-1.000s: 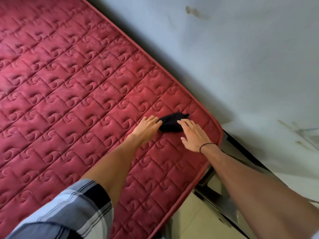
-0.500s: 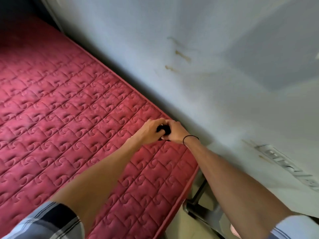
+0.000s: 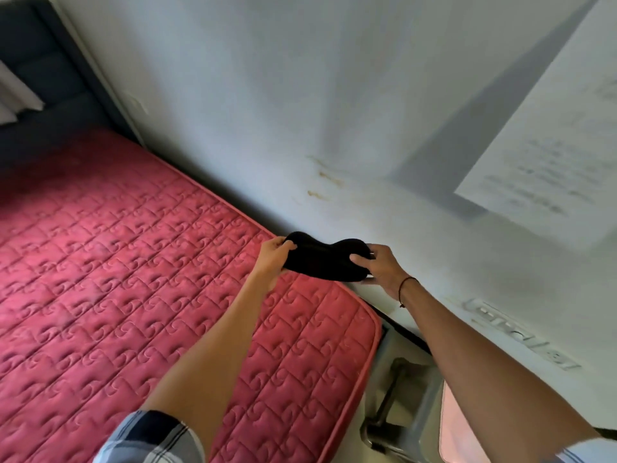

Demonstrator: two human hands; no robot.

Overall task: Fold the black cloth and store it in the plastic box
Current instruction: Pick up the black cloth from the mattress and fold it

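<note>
Plaid sleeve point(image 3: 150, 439), dark wristband point(image 3: 404, 289)

Single head view, forward and down, close over the mattress point(image 3: 140, 262).

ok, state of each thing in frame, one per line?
black cloth: folded small, held up off the bed
left hand: gripping the cloth's left end
right hand: gripping its right end
red mattress: bare, nothing on it
plastic box: not identifiable in view
</note>
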